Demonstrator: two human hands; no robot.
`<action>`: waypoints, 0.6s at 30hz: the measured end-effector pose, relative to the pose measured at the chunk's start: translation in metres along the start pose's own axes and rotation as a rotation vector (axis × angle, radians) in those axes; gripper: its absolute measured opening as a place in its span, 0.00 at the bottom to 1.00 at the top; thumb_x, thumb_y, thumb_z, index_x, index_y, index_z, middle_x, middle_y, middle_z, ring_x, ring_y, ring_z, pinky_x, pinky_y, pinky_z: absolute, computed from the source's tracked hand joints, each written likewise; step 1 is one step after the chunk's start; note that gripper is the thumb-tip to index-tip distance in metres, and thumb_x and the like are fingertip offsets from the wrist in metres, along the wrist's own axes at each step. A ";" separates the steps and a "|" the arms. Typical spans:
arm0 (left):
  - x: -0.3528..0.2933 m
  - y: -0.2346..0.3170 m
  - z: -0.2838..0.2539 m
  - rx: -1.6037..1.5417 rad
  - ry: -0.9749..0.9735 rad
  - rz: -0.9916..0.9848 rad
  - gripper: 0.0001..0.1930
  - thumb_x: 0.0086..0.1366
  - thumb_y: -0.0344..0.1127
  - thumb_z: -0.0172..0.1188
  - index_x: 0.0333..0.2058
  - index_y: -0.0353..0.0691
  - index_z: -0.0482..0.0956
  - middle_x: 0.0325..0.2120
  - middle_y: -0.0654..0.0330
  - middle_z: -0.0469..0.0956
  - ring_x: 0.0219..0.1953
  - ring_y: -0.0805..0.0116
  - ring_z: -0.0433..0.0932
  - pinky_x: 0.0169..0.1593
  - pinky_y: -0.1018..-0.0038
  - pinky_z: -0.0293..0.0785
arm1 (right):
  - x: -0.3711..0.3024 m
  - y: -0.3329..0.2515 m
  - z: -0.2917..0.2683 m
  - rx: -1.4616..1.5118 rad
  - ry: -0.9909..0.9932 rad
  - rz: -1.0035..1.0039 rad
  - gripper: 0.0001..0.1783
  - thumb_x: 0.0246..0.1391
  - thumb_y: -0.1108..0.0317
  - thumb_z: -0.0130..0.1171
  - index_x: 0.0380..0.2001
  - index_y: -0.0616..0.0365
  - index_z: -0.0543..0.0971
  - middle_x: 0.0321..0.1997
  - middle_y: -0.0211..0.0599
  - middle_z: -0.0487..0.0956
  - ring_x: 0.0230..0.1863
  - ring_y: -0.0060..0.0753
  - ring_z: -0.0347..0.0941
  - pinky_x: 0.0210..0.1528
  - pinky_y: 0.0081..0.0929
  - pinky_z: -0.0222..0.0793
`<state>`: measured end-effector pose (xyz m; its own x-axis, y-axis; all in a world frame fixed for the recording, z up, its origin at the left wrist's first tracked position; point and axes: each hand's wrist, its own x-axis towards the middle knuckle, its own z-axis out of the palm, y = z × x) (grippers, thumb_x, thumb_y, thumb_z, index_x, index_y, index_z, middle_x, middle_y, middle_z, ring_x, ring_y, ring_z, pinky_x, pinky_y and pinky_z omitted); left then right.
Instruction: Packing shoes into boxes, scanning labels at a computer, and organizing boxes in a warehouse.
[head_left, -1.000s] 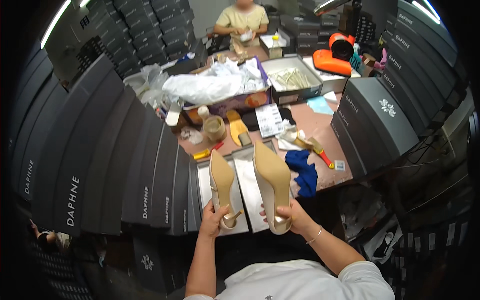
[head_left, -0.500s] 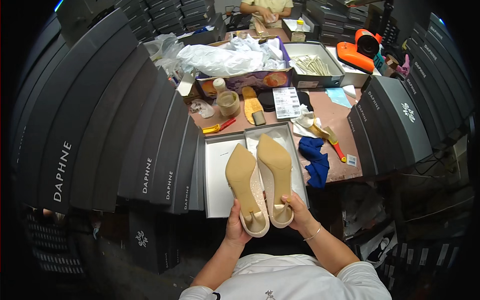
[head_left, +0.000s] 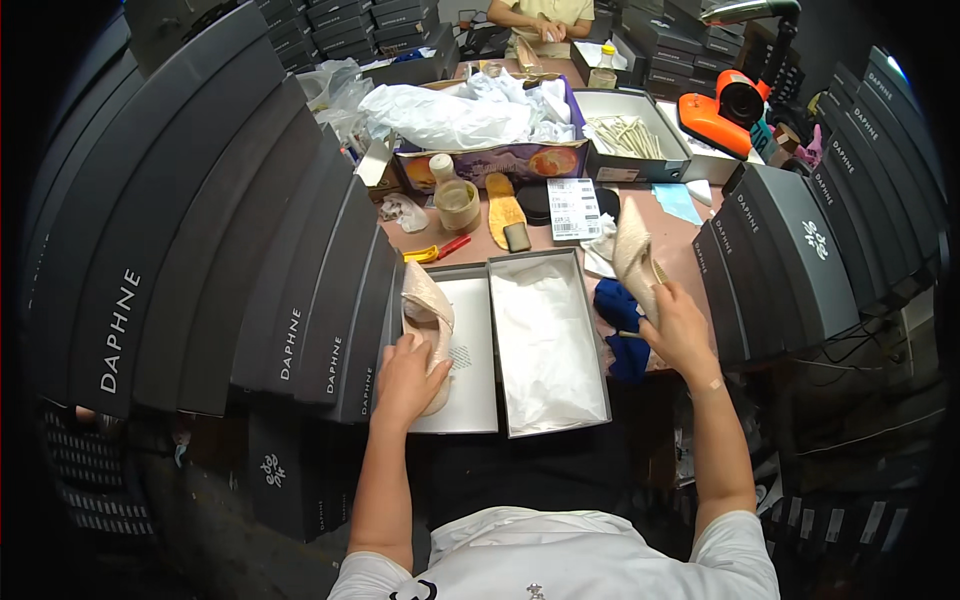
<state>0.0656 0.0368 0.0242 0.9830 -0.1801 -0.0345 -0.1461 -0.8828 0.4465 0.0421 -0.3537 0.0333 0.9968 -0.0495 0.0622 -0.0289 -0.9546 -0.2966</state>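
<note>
My left hand is closed round the heel part of a pale glittery pointed high-heeled shoe, over the left side of a shallow white-lined box lid. Off to the right, my right hand grips the matching high-heeled shoe, toe pointing away from me, above a blue cloth. Between the hands lies the grey shoe box, lined with white tissue paper; its long side meets the lid. Part of each shoe is hidden behind my fingers.
Tall rows of dark shoe boxes flank me on the left, with more boxes on the right. Beyond the lid stand a glue jar, an insole and a carton of wrapping. A co-worker's hands work at the far end.
The two shoes, held together soles up over the box, have been parted: one moved left over the lid, the other to the right. Both are turned, and the tissue-lined box is uncovered.
</note>
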 end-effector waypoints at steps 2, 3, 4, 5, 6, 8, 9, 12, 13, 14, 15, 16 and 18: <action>0.026 -0.015 0.014 -0.064 -0.246 -0.157 0.25 0.62 0.49 0.58 0.50 0.35 0.77 0.51 0.43 0.72 0.50 0.44 0.73 0.57 0.59 0.66 | 0.013 0.008 0.028 -0.278 0.100 -0.049 0.31 0.43 0.61 0.67 0.51 0.61 0.70 0.49 0.50 0.73 0.50 0.50 0.71 0.50 0.38 0.68; 0.019 -0.024 0.023 -0.044 -0.017 -0.019 0.24 0.64 0.47 0.57 0.50 0.32 0.76 0.52 0.43 0.72 0.51 0.44 0.72 0.58 0.60 0.66 | 0.018 0.005 0.040 -0.324 0.275 -0.154 0.31 0.43 0.60 0.68 0.49 0.61 0.71 0.49 0.50 0.73 0.50 0.50 0.71 0.49 0.40 0.69; 0.014 -0.021 0.018 -0.081 0.084 -0.019 0.24 0.64 0.46 0.57 0.50 0.32 0.76 0.52 0.43 0.72 0.51 0.44 0.72 0.57 0.60 0.66 | 0.024 -0.006 0.041 -0.370 0.439 -0.266 0.30 0.43 0.59 0.68 0.47 0.62 0.71 0.49 0.51 0.73 0.51 0.51 0.71 0.48 0.41 0.69; 0.008 -0.016 0.009 -0.119 0.186 -0.019 0.24 0.64 0.46 0.57 0.51 0.32 0.75 0.52 0.43 0.72 0.51 0.44 0.72 0.57 0.60 0.66 | 0.039 -0.020 0.040 -0.160 0.419 -0.317 0.29 0.44 0.59 0.68 0.46 0.62 0.71 0.48 0.50 0.74 0.49 0.52 0.72 0.47 0.42 0.70; -0.004 -0.017 0.004 -0.151 0.275 -0.036 0.24 0.64 0.45 0.57 0.51 0.31 0.75 0.52 0.44 0.72 0.52 0.44 0.72 0.57 0.60 0.66 | 0.049 -0.048 0.043 0.061 0.374 -0.370 0.28 0.44 0.59 0.68 0.45 0.61 0.71 0.46 0.49 0.75 0.47 0.53 0.73 0.45 0.43 0.71; -0.026 -0.017 -0.001 -0.310 0.301 0.032 0.22 0.62 0.39 0.61 0.51 0.32 0.75 0.51 0.45 0.74 0.50 0.46 0.74 0.56 0.61 0.69 | 0.058 -0.095 0.059 0.231 0.005 -0.355 0.25 0.46 0.60 0.66 0.44 0.60 0.71 0.44 0.49 0.77 0.43 0.54 0.76 0.42 0.42 0.73; -0.035 0.001 -0.002 -0.371 0.267 0.061 0.22 0.61 0.38 0.62 0.51 0.32 0.75 0.50 0.45 0.74 0.50 0.47 0.74 0.55 0.61 0.69 | 0.063 -0.105 0.078 0.151 -0.067 -0.363 0.21 0.47 0.60 0.65 0.42 0.61 0.73 0.41 0.50 0.77 0.41 0.55 0.76 0.42 0.43 0.73; -0.054 0.036 0.014 -0.509 0.087 0.265 0.23 0.58 0.36 0.66 0.50 0.33 0.76 0.48 0.47 0.76 0.51 0.50 0.75 0.55 0.63 0.70 | 0.071 -0.093 0.146 0.055 -0.135 -0.287 0.14 0.50 0.62 0.62 0.33 0.62 0.76 0.36 0.51 0.78 0.38 0.56 0.76 0.40 0.45 0.73; -0.063 0.042 0.022 -0.551 0.070 0.253 0.23 0.57 0.36 0.67 0.50 0.33 0.76 0.47 0.48 0.77 0.51 0.50 0.75 0.56 0.63 0.70 | 0.074 -0.085 0.163 0.054 -0.137 -0.252 0.12 0.50 0.62 0.61 0.30 0.62 0.77 0.35 0.51 0.79 0.38 0.56 0.76 0.39 0.45 0.73; -0.077 0.042 0.031 -0.609 0.044 0.205 0.23 0.57 0.37 0.68 0.50 0.34 0.76 0.46 0.49 0.77 0.51 0.51 0.76 0.56 0.63 0.69 | 0.069 -0.090 0.153 0.133 -0.085 -0.254 0.12 0.51 0.63 0.60 0.28 0.62 0.77 0.33 0.52 0.78 0.37 0.56 0.76 0.39 0.46 0.72; -0.081 0.038 0.035 -0.718 -0.098 0.097 0.32 0.55 0.39 0.70 0.57 0.35 0.70 0.54 0.45 0.71 0.58 0.49 0.70 0.60 0.62 0.66 | 0.070 -0.090 0.140 0.212 -0.033 -0.250 0.12 0.51 0.63 0.60 0.26 0.63 0.77 0.31 0.52 0.78 0.36 0.57 0.76 0.38 0.46 0.72; -0.080 0.038 0.040 -0.619 -0.013 0.156 0.37 0.53 0.39 0.71 0.59 0.37 0.65 0.57 0.45 0.67 0.60 0.49 0.67 0.60 0.61 0.66 | 0.074 -0.088 0.125 0.289 0.020 -0.238 0.12 0.51 0.63 0.59 0.25 0.63 0.77 0.29 0.53 0.78 0.36 0.57 0.75 0.37 0.47 0.71; -0.076 0.059 0.047 -0.436 0.112 0.277 0.47 0.50 0.38 0.73 0.65 0.39 0.55 0.62 0.44 0.59 0.64 0.50 0.62 0.60 0.60 0.67 | 0.074 -0.092 0.081 0.435 0.030 -0.256 0.13 0.52 0.63 0.58 0.25 0.64 0.76 0.27 0.55 0.77 0.34 0.57 0.75 0.35 0.48 0.69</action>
<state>-0.0229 -0.0222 0.0110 0.9234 -0.3125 0.2228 -0.3659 -0.5418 0.7567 0.1248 -0.2462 -0.0118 0.9653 0.1556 0.2099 0.2558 -0.7265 -0.6378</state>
